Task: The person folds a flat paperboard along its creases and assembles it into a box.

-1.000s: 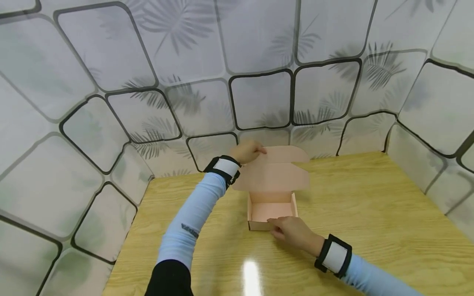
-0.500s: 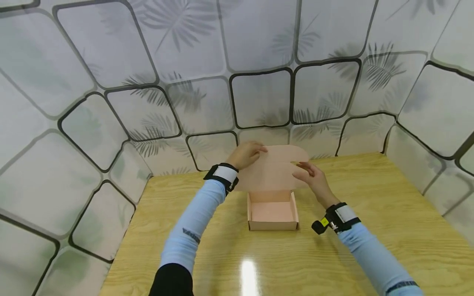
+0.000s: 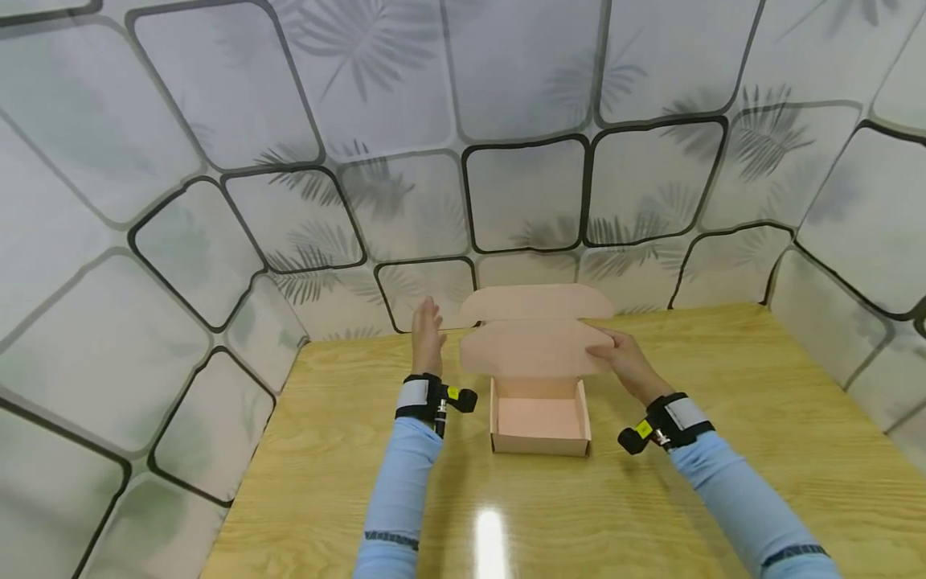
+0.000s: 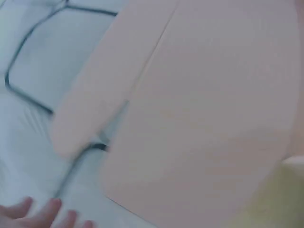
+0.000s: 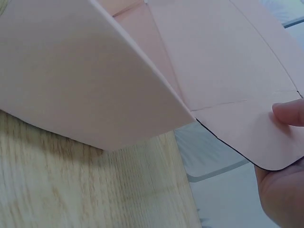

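A small cardboard mailer box (image 3: 541, 445) sits on the table, its pinkish inside facing up and its lid (image 3: 531, 347) raised at the back. Above the lid's main panel stands the long tuck flap (image 3: 537, 302) with rounded ends. My right hand (image 3: 628, 366) pinches the right side flap (image 5: 266, 137) of the lid, thumb on the inner face and fingers behind. Left of the lid, my left hand (image 3: 428, 338) is held up with fingers extended and holds nothing. Only its fingertips show, blurred, at the bottom corner of the left wrist view.
The light wood-grain table (image 3: 347, 418) carries the box near its middle. Close behind the lid rises a patterned cloth wall (image 3: 524, 197), which also runs along both sides. Each wrist wears a strap with a small camera (image 3: 463, 399) sticking out inward.
My right hand has risen from the box's front wall to the lid's right side flap and grips it. My left hand has let go of the lid's left side and moved left.
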### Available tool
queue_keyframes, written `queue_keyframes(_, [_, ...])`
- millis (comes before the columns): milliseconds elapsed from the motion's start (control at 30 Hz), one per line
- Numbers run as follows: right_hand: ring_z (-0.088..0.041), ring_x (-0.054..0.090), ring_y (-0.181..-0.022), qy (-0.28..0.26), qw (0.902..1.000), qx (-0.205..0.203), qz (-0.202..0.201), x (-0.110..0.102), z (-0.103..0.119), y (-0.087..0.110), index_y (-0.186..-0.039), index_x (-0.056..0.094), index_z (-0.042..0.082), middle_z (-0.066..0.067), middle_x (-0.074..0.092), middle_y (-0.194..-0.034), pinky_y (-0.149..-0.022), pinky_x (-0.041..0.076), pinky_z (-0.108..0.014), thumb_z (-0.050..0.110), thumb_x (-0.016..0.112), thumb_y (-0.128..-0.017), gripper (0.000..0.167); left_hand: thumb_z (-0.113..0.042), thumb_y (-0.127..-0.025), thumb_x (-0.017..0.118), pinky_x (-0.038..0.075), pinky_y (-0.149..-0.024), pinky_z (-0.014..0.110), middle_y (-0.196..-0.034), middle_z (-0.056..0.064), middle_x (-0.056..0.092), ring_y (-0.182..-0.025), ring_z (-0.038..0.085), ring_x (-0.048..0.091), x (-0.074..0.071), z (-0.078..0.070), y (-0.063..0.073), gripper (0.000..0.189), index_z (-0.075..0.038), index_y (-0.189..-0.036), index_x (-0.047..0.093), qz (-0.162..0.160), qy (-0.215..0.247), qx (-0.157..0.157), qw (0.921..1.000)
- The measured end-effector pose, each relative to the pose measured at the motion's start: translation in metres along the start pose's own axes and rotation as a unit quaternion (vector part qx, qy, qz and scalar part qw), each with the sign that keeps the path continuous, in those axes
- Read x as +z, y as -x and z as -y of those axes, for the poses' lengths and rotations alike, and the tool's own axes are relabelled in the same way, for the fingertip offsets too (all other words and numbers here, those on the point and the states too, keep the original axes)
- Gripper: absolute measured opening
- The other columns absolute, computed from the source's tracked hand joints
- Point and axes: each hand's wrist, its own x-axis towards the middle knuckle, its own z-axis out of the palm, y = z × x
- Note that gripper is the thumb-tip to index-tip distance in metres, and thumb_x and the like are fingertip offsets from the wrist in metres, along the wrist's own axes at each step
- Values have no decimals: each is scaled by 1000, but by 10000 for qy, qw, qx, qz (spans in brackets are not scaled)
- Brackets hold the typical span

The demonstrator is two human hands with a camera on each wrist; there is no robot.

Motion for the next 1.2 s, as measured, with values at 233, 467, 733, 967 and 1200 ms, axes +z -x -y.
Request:
queue_keyframes(233, [8, 59, -93, -321, 9991, -155, 218, -4, -2, -19, -140, 30, -21, 22, 61, -99, -81, 49, -14, -5, 48, -93, 52, -60, -100, 9, 18, -116, 55, -134, 11, 49, -134, 30, 37, -5, 45, -5, 78, -6, -155, 16, 1082, 747, -1614, 9781])
queue_keyframes(467, [4, 54, -99, -729, 9967, -213, 296, 2, -3, -18, -148, 28, -9, 24, 58, -106, -104, 38, -28, -5, 45, -92, 58, -52, -103, 13, 27, -113, 55, -94, -5, 56, -93, 11, 52, 6, 59, 4, 70, 2, -135, 44, 1105, 737, -1461, 9803])
queue_keyframes(733, [-27, -13, -148, -781, 9958, -218, 433, 17, 1, -12, -155, 11, 3, -9, -4, -164, -111, -9, -66, 3, 43, -99, 65, -33, -107, 17, 36, -101, 36, -111, 3, 56, -107, 16, 51, 22, 56, 20, 50, -3, -130, 49, 1177, 353, -891, 9884])
queue_keyframes(967, [-36, -28, -143, 222, 9951, -51, 961, 37, -11, 7, -152, -24, 21, -9, -33, -156, -110, -8, -69, 29, 40, -104, 80, -30, -106, 14, 13, -120, 48, -160, 16, 18, -148, 32, 15, 34, 68, 41, 54, -5, -154, 19, 1446, -720, -59, 9869])
queue_keyframes(1200, [-44, -27, -141, 620, 9904, -335, 1191, 45, -26, 22, -147, -33, 20, -15, -37, -153, -107, -5, -73, 36, 28, -106, 75, -26, -108, 17, 14, -120, 49, -159, 19, 19, -148, 32, 15, 33, 79, 54, 51, -3, -153, 17, 1568, -1522, 555, 9743])
